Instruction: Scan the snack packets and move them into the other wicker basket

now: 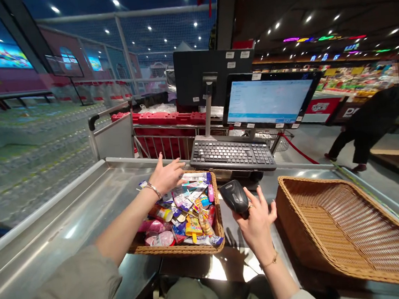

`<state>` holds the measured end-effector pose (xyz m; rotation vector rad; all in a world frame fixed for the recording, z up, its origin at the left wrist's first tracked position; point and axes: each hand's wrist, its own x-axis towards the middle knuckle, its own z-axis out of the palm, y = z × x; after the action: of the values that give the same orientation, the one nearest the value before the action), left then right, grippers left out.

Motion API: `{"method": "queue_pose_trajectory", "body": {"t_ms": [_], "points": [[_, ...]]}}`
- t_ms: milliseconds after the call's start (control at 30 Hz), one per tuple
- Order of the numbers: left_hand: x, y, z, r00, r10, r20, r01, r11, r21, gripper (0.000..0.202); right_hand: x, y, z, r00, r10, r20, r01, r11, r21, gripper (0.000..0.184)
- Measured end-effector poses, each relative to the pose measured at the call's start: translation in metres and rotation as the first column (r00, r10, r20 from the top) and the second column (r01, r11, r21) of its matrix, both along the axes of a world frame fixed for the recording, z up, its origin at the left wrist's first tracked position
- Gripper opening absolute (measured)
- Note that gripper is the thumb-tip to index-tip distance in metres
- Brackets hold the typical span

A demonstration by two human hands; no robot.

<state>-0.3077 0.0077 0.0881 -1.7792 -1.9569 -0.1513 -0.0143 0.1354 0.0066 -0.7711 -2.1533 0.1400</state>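
Note:
My left hand [166, 175] reaches over the far end of a wicker basket [181, 248] packed with several colourful snack packets [187, 207]. Its fingers curl onto a packet at the top of the pile. My right hand [257, 219] is closed round the handle of a black barcode scanner [235, 196], held just right of that basket with the scanner head pointing left toward the packets. A bracelet sits on each wrist.
An empty larger wicker basket [337, 230] lies at the right on the steel checkout counter [68, 218]. Behind stand a black keyboard [231, 153], a lit till screen [268, 100] and a trolley [163, 139]. A person in black [369, 119] walks at the far right.

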Motion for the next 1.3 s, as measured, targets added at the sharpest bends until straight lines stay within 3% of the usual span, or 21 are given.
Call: {"method": "queue_pose_trajectory", "body": {"t_ms": [300,500,767,1300], "points": [[0.057,0.021,0.009,0.993,0.038,-0.115,-0.013,0.978,0.210,0.011,-0.001,-0.008,0.022,0.994,-0.067,-0.082,0.071,0.997,0.038,0.014],[0.079,0.034,0.010,0.990,0.070,-0.121,-0.034,0.962,0.272,0.009,-0.006,-0.018,0.030,0.988,-0.103,-0.112,0.103,0.995,-0.005,0.012],[0.086,0.036,0.010,0.997,0.064,-0.051,-0.049,0.965,0.257,0.010,-0.005,-0.023,0.023,0.990,-0.096,-0.099,0.092,0.995,-0.041,0.024],[0.086,0.043,0.005,0.994,0.080,-0.079,-0.058,0.965,0.257,0.012,-0.006,-0.024,0.019,0.992,-0.076,-0.098,0.069,0.995,-0.078,0.021]]}}
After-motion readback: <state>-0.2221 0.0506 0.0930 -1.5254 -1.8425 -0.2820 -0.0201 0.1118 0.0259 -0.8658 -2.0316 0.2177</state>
